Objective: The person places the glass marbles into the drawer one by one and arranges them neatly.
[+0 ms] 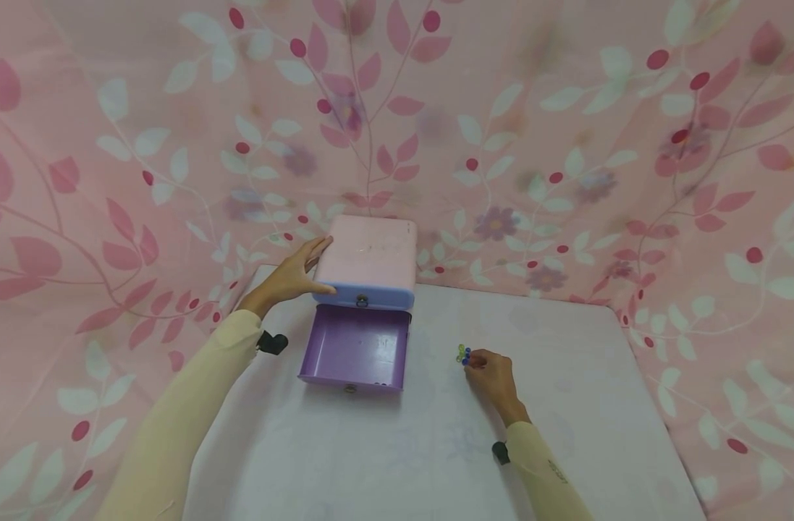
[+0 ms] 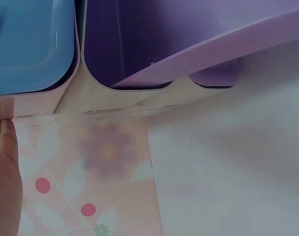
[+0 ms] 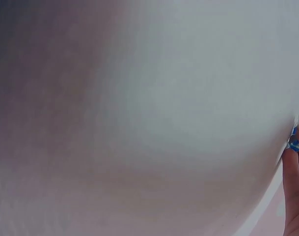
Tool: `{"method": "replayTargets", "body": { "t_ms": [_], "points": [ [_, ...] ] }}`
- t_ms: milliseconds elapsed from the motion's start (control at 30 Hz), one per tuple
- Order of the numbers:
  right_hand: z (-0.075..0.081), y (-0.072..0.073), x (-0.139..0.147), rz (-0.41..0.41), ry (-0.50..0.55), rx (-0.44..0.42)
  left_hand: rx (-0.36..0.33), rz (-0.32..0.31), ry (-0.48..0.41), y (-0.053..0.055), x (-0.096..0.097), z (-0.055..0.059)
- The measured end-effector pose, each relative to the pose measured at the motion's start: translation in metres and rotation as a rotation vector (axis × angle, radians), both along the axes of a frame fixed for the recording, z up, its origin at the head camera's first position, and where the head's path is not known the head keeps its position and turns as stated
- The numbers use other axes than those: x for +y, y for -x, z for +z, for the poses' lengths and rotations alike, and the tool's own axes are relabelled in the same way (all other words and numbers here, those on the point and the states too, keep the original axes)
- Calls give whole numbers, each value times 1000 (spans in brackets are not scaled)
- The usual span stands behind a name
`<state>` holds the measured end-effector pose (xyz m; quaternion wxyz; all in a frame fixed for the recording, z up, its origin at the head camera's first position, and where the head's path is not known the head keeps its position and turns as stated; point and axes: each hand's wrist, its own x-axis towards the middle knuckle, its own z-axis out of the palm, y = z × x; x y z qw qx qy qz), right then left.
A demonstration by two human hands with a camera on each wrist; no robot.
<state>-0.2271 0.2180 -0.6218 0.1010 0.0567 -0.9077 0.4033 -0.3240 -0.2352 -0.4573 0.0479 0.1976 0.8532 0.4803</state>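
At L, the left hand (image 1: 291, 276) is spread against the side of the pink box (image 1: 373, 250), thumb on the blue drawer (image 1: 341, 291); L wrist view shows this hand only in part. Below, the purple drawer (image 1: 356, 344) is pulled out, nearer to this hand. Tiny dark bits at its front wall I can't identify. To R of it, well apart, the right hand (image 1: 496, 378) pinches a small blue-green bead piece (image 1: 462, 354), approx. at table (image 1: 566, 347) level, contact unclear. Its long axis I can't tell; R wrist view cuts it off.
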Motion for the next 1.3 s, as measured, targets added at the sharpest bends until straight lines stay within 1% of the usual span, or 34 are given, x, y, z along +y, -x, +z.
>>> {"method": "replayTargets", "body": {
  "t_ms": [200,400,700,833,933,1067,1300],
  "points": [
    [-1,1,-2,-20,-9,-32,7,-10,-9,-1,1,2],
    [-1,1,-3,-35,-7,-53,3,-11,-8,-1,0,1],
    [4,-1,-5,-32,-14,-44,-3,-9,-12,-1,0,2],
    [8,2,-6,-44,-9,-45,3,-18,-9,0,0,1],
    [13,4,-8,-38,6,-16,7,-16,-11,0,-1,1],
    [21,7,-12,-20,37,18,12,-14,-13,0,0,1],
    [35,9,-24,21,99,42,3,-24,-22,0,0,1]
  ]
}}
